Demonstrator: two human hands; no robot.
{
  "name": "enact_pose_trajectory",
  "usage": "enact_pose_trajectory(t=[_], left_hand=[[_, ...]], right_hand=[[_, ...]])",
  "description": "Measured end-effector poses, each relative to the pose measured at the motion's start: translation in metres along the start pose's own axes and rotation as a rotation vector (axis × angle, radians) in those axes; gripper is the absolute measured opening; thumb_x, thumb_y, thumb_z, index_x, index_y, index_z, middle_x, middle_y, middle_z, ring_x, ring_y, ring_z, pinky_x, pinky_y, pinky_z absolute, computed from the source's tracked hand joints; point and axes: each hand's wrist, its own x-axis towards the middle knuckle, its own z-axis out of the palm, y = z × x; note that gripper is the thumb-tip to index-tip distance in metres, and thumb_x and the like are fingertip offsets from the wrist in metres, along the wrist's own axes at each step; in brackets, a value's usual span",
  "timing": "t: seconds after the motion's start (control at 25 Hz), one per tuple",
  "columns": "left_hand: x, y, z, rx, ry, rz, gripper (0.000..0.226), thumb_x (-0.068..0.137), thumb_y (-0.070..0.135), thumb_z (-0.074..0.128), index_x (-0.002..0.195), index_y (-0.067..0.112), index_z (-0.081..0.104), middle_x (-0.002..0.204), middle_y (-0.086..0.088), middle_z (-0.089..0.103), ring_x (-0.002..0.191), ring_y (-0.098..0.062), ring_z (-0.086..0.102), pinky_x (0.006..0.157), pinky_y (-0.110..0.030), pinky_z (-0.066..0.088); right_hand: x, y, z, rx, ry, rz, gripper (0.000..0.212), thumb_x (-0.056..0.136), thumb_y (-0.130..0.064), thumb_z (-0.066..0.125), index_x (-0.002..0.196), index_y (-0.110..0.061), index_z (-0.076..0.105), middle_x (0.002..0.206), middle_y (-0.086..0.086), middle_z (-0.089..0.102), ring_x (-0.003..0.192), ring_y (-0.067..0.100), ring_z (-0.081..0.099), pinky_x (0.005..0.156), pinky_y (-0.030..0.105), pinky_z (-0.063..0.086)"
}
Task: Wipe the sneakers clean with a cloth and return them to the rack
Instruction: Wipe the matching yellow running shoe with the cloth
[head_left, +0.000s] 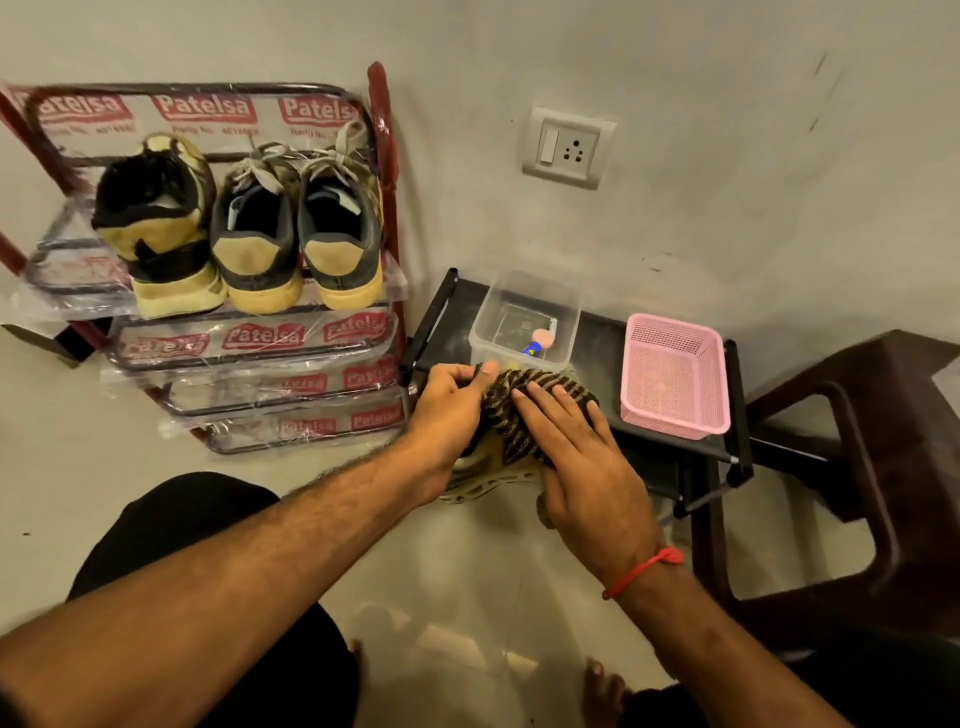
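A person's left hand (451, 402) curls around the end of a pale yellow sneaker (485, 480) with a webbed rubbery sole, while the right hand (574, 452) presses flat, fingers straight, on a brown-and-tan striped knitted cloth (511, 402) draped over that shoe, just in front of a low black shelf (602, 332). On that shelf sit a clear plastic tub (524, 322) and a pink mesh basket (675, 376). To the left, a red metal rack (387, 208) wrapped in printed plastic film carries three more suede-like, tan-and-dark sneakers (249, 223) on its top tier, heels outward.
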Motion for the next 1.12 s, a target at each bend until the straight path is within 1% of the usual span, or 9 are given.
enact_pose_trajectory(t=[0.12,0.24,0.32,0.48,0.68,0.8,0.92,1.04,1.12], left_hand=[[-0.004,0.011,0.001,-0.114,-0.107,0.072,0.030,0.106,0.049,0.044,0.128,0.037,0.061,0.124,-0.003,0.068,0.111,-0.018,0.064,0.085,-0.037,0.054],[-0.012,0.009,0.007,-0.162,-0.239,0.051,0.041,0.107,0.048,0.040,0.119,0.026,0.071,0.121,-0.004,0.073,0.119,-0.022,0.066,0.103,-0.045,0.052],[-0.018,0.003,0.012,-0.202,-0.301,0.004,0.040,0.105,0.049,0.045,0.121,0.022,0.069,0.122,-0.008,0.073,0.120,-0.024,0.066,0.107,-0.045,0.049],[-0.018,-0.004,0.019,-0.294,-0.311,-0.030,0.033,0.103,0.042,0.055,0.121,0.018,0.070,0.108,-0.010,0.072,0.101,-0.023,0.066,0.096,-0.039,0.052],[-0.011,-0.003,0.013,-0.317,-0.306,-0.039,0.026,0.103,0.019,0.050,0.123,0.010,0.065,0.109,-0.014,0.073,0.096,-0.022,0.067,0.082,-0.034,0.051],[-0.010,0.003,0.004,-0.035,-0.326,0.103,0.034,0.091,0.000,0.048,0.116,0.018,0.063,0.093,-0.005,0.071,0.085,-0.012,0.065,0.079,-0.031,0.054],[-0.001,0.002,-0.006,0.651,-0.260,0.495,0.053,0.087,0.009,0.068,0.133,0.031,0.052,0.100,0.004,0.073,0.096,-0.011,0.070,0.089,-0.038,0.058],[0.007,0.002,-0.016,1.121,0.065,0.815,0.046,0.089,0.024,0.069,0.133,0.028,0.059,0.101,-0.003,0.064,0.097,-0.024,0.057,0.089,-0.041,0.045],[0.009,0.001,-0.021,1.193,0.217,1.057,0.041,0.082,0.027,0.067,0.123,0.022,0.068,0.108,-0.013,0.064,0.106,-0.028,0.046,0.092,-0.051,0.037]], right_hand=[[-0.001,0.000,0.004,-0.115,-0.007,0.001,0.064,0.091,-0.015,0.038,0.155,-0.018,0.034,0.160,0.006,0.037,0.150,0.026,0.028,0.119,0.057,0.028],[-0.004,-0.012,0.010,-0.182,-0.036,0.100,0.063,0.100,-0.032,0.036,0.157,-0.008,0.024,0.163,0.011,0.028,0.153,0.029,0.019,0.121,0.059,0.019],[0.001,-0.011,0.005,-0.180,-0.019,0.165,0.066,0.101,-0.044,0.036,0.155,-0.007,0.030,0.158,0.011,0.037,0.150,0.026,0.028,0.121,0.058,0.018],[0.017,0.003,-0.004,-0.150,-0.031,0.225,0.064,0.101,-0.057,0.027,0.149,-0.017,0.041,0.142,-0.001,0.055,0.136,0.017,0.045,0.118,0.052,0.022],[0.013,0.000,0.005,-0.072,-0.001,0.184,0.056,0.105,-0.045,0.022,0.154,-0.021,0.037,0.157,-0.003,0.042,0.150,0.014,0.028,0.120,0.059,0.015],[0.013,0.002,0.004,0.178,0.021,0.243,0.051,0.105,-0.044,0.024,0.154,-0.031,0.033,0.159,-0.011,0.036,0.152,0.007,0.018,0.118,0.064,0.017],[0.017,0.005,-0.002,0.502,0.112,0.292,0.047,0.104,-0.041,0.032,0.149,-0.032,0.040,0.155,-0.012,0.041,0.150,0.004,0.022,0.118,0.055,0.027],[0.015,0.002,-0.003,0.623,0.138,0.269,0.044,0.104,-0.038,0.036,0.146,-0.031,0.044,0.151,-0.019,0.041,0.149,0.005,0.027,0.118,0.053,0.031],[0.013,0.000,-0.001,0.653,0.138,0.248,0.043,0.104,-0.038,0.037,0.146,-0.032,0.043,0.148,-0.028,0.037,0.148,0.005,0.029,0.117,0.053,0.033]])
